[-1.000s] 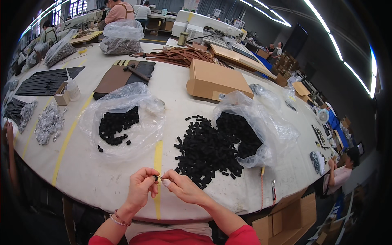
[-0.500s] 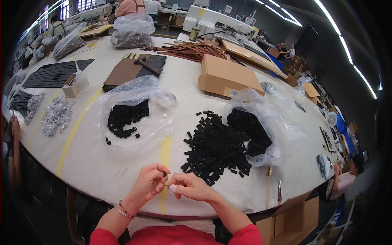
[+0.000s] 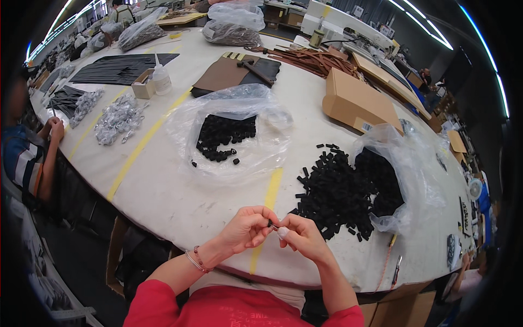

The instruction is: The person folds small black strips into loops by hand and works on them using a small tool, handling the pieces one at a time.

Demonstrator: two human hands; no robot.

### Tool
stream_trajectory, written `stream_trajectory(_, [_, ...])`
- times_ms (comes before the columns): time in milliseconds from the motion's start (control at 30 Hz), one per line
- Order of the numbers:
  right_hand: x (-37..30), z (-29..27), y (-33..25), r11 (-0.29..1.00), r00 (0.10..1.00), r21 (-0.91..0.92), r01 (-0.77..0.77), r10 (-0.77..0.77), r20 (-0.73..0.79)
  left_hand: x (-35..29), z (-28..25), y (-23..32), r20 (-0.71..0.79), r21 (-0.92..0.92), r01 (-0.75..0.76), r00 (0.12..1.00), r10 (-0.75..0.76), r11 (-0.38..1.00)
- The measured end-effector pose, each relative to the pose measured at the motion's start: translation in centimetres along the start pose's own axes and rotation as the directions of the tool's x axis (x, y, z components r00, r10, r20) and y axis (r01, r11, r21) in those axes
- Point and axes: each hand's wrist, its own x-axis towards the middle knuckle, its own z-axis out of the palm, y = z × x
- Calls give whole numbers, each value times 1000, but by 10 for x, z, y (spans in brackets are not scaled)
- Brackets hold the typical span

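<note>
Above the table's near edge, my left hand pinches a small black fabric piece between thumb and fingers. My right hand is closed on a thin, metallic-looking item whose kind is too small to tell; its tip meets the black piece. Just beyond my right hand lies a pile of small black tube-like pieces, partly spilling from a clear plastic bag. Farther left, a second clear bag lies open around more black loops.
Small scissors lie near the right edge. A cardboard box, brown straps and a hammer are farther back. At left are clear-bagged fittings, a white squeeze bottle and another person's hands.
The view has swung left, bringing a co-worker into sight. Between my hands, the black piece and the thin item, apart before, now touch.
</note>
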Motion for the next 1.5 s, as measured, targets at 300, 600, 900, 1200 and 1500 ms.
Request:
stream_trajectory(300, [-3, -10, -6, 999, 989, -46, 7, 0, 147, 0, -1, 1, 69, -40, 119, 991, -116, 992])
stream_trajectory(600, [-2, -11, -8, 988, 981, -107, 107, -88, 171, 2, -1, 1, 65, 5, 152, 986, -152, 988])
stream_trajectory(900, [7, 18, 0, 760, 869, -625, 179, -420, -262, 2, 20, -11, -205, 518, -268, 883, 422, 812])
stream_trajectory(1200, [1, 6, 7, 973, 939, -77, 219, -232, -253, -1, 10, -7, -162, 217, -300, 927, 337, 929])
stream_trajectory(1500, [-4, 0, 1, 995, 995, -34, 96, -97, -35, -2, 8, 0, -87, 161, -178, 977, 193, 971])
